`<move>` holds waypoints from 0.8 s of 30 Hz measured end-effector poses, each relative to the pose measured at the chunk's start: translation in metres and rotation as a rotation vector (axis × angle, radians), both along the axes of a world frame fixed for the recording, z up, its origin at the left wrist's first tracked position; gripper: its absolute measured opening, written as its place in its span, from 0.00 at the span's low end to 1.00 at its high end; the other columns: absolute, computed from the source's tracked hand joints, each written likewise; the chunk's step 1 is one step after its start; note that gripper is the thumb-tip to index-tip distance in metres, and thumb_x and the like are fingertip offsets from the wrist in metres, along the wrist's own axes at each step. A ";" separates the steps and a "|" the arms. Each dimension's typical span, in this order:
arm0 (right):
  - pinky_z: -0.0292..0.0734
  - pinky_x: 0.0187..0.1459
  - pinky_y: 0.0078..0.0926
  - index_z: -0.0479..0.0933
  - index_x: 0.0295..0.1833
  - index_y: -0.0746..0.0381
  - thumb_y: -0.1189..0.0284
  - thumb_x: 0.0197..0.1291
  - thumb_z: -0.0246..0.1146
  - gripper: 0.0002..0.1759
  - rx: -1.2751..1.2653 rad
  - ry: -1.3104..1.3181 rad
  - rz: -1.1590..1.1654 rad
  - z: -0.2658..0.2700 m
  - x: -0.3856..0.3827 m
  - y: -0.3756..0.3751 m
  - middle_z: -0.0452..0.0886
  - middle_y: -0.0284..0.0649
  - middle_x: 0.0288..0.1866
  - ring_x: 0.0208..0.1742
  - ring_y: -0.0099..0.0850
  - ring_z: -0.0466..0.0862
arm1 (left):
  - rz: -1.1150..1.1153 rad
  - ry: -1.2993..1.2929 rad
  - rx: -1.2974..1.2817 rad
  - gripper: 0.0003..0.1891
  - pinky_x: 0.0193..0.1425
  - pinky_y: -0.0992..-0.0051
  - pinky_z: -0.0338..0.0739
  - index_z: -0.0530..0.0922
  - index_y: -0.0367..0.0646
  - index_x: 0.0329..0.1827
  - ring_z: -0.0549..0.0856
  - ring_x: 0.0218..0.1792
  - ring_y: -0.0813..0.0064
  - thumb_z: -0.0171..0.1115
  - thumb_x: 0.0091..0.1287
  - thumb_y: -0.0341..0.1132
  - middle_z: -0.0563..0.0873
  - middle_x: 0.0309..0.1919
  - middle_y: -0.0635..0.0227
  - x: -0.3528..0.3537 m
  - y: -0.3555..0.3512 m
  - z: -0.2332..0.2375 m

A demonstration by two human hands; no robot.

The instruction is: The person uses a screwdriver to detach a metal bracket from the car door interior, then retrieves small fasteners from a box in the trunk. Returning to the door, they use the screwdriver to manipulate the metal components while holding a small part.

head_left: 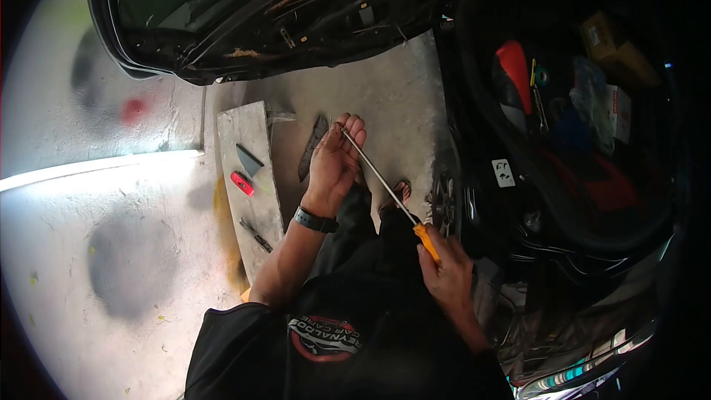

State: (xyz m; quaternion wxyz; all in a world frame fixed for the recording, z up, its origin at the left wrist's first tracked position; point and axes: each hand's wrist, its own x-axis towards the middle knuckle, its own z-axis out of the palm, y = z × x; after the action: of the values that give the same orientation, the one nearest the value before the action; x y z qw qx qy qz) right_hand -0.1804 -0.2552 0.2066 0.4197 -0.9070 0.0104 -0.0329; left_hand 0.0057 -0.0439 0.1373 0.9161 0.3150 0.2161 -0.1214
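Note:
My right hand (448,274) wraps around the orange handle of a long screwdriver (379,178), its metal shaft slanting up and to the left. At the far end of the shaft, the tip meets the thumb and fingers of my left hand (337,167), which is turned palm up. The thumb is bent in at the tip, and the other fingers stretch out close together. Whether a small part sits at the tip is too small to tell. A dark watch (315,220) is on my left wrist.
An open car door panel (296,37) spans the top. On the left, a grey board (259,133) carries a red tool (241,184), a dark wedge (249,160) and a dark slim tool (256,235). At right, the car interior holds a cardboard box (618,48) and a white switch plate (503,173).

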 end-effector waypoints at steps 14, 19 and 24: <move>0.81 0.44 0.39 0.77 0.60 0.67 0.71 0.64 0.66 0.21 0.360 0.363 -0.088 -0.009 0.065 0.059 0.84 0.53 0.45 0.42 0.50 0.86 | -0.021 -0.025 0.108 0.15 0.55 0.76 0.82 0.76 0.37 0.58 0.85 0.46 0.78 0.51 0.81 0.40 0.85 0.45 0.71 0.061 0.028 -0.036; 0.79 0.52 0.41 0.74 0.60 0.68 0.72 0.65 0.63 0.20 0.338 0.275 -0.003 -0.054 0.128 0.102 0.83 0.54 0.50 0.51 0.53 0.84 | 0.065 0.000 0.030 0.14 0.52 0.76 0.82 0.77 0.39 0.57 0.84 0.43 0.79 0.49 0.81 0.40 0.84 0.41 0.73 0.137 0.064 -0.083; 0.79 0.55 0.40 0.72 0.60 0.70 0.74 0.65 0.63 0.20 0.359 0.251 -0.018 -0.095 0.184 0.134 0.83 0.54 0.52 0.53 0.52 0.84 | 0.124 -0.007 -0.040 0.12 0.50 0.76 0.81 0.77 0.41 0.54 0.83 0.42 0.79 0.50 0.80 0.39 0.83 0.40 0.73 0.195 0.084 -0.114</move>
State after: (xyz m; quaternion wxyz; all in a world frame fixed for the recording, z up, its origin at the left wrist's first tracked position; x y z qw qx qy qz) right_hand 0.0037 -0.1213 0.1112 0.5694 -0.8147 0.0762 0.0791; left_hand 0.2011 0.0402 0.0232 0.9287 0.2831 0.2298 -0.0674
